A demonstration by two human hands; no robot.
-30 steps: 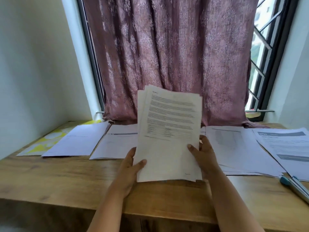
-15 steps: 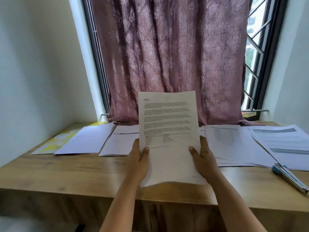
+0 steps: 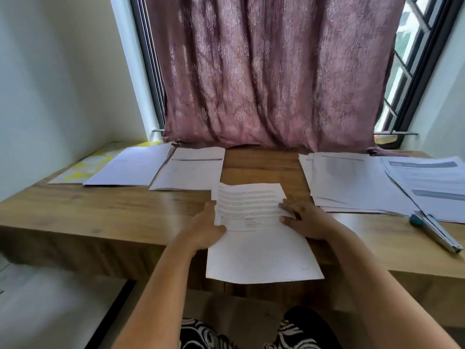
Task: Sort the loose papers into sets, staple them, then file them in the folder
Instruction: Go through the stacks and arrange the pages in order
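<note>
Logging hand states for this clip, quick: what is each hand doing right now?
Left hand: holds the left edge of the paper set.
Right hand: holds the same set's right edge, thumb on top.

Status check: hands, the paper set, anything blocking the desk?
Left hand and right hand both grip the paper set, low over the desk edge. Stapler lies untouched at right. Nothing blocking.

Matt grained wooden desk (image 3: 105, 210), matt white printed paper set (image 3: 259, 238), woven patterned mauve cloth curtain (image 3: 264, 71), glossy metal stapler (image 3: 436, 231) with teal plastic end
</note>
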